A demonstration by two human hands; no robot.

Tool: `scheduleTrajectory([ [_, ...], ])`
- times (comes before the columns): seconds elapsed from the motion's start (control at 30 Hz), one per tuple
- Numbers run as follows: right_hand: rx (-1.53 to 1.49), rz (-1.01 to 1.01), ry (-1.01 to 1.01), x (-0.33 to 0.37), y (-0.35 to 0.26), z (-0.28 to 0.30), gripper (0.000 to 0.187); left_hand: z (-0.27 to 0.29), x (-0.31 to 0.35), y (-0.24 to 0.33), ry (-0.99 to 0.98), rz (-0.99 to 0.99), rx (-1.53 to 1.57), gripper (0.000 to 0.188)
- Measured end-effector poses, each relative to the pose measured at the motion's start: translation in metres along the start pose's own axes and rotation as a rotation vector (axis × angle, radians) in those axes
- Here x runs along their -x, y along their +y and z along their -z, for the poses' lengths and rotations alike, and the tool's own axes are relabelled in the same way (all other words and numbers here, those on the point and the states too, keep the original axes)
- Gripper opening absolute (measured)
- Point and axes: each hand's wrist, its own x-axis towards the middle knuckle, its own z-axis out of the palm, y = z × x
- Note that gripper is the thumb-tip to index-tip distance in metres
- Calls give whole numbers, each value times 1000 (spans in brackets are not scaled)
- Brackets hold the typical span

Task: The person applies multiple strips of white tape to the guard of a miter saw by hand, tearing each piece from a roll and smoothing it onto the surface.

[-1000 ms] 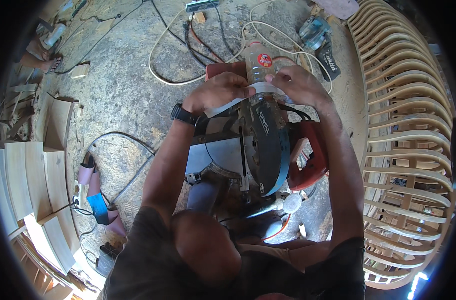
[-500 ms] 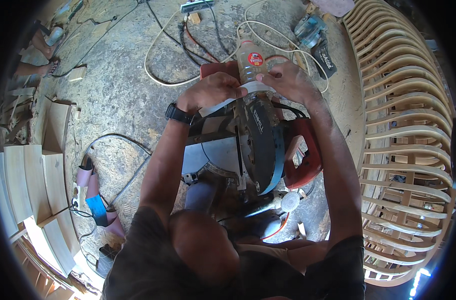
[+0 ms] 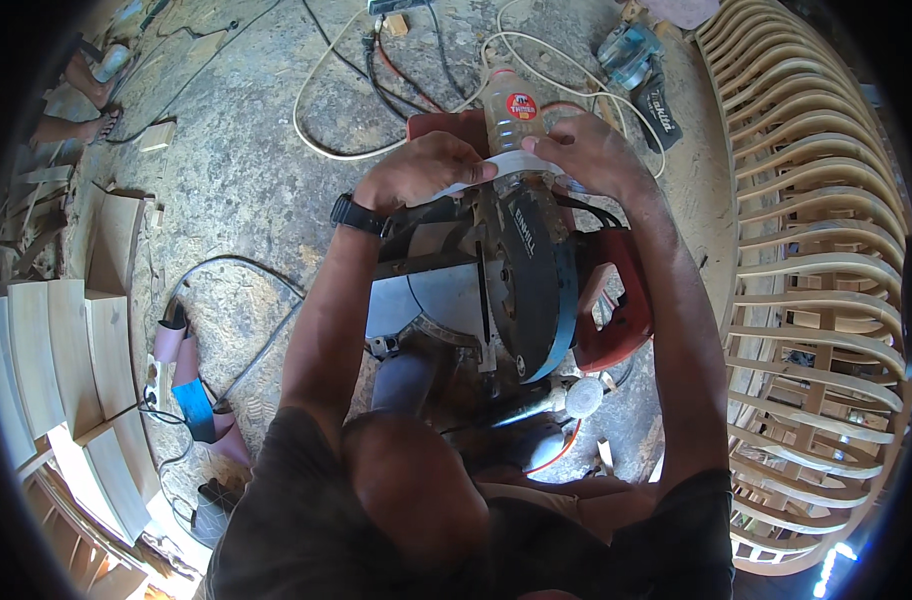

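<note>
A clear plastic bottle (image 3: pixel 501 130) with a red cap and red round label lies at the back end of a miter saw (image 3: pixel 531 265). A white strip (image 3: pixel 519 164), perhaps tape, bends across the bottle's near end. My left hand (image 3: pixel 426 172) pinches the strip's left part between thumb and fingers. At the strip's right side, my right hand (image 3: pixel 596 160) has its thumb and bent fingers pressed on it; the fingers' undersides are hidden. The saw has a dark blade guard with a blue rim and a red handle (image 3: pixel 621 310).
Curved wooden slats (image 3: pixel 816 300) in a long frame fill the right side. Wooden boards (image 3: pixel 56 350) are stacked at left. Cables (image 3: pixel 321 150) loop over the dusty floor, with a blue-green power tool (image 3: pixel 631 55) at far right. Another person's feet (image 3: pixel 101 125) show at far left.
The view has shifted slightly. My right thumb has moved onto the white strip's upper edge, and more of the strip shows toward the right. The left hand keeps its pinch.
</note>
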Motion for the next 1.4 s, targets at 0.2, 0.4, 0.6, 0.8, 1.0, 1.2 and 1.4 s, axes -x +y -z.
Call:
scheduleTrajectory([
  [0.2,31,6,2,0,0,2,59,-28,2,-26,5,-15,592,52],
  [0.4,28,37,10,-2,0,2,58,-47,-6,-43,50,-38,691,41],
  [0.6,21,28,4,-1,3,0,62,-78,-1,-34,256,-133,857,32],
  [0.8,48,66,29,-5,4,2,56,-91,-10,-52,204,-155,1029,29],
  [1.0,61,44,22,-6,3,2,55,-96,-6,-47,182,-182,1187,22],
  [1.2,50,83,35,-4,1,4,55,-98,-5,-43,186,-194,1253,19],
  [1.4,64,99,40,-4,-1,6,56,-96,-8,-41,221,-129,1199,20],
])
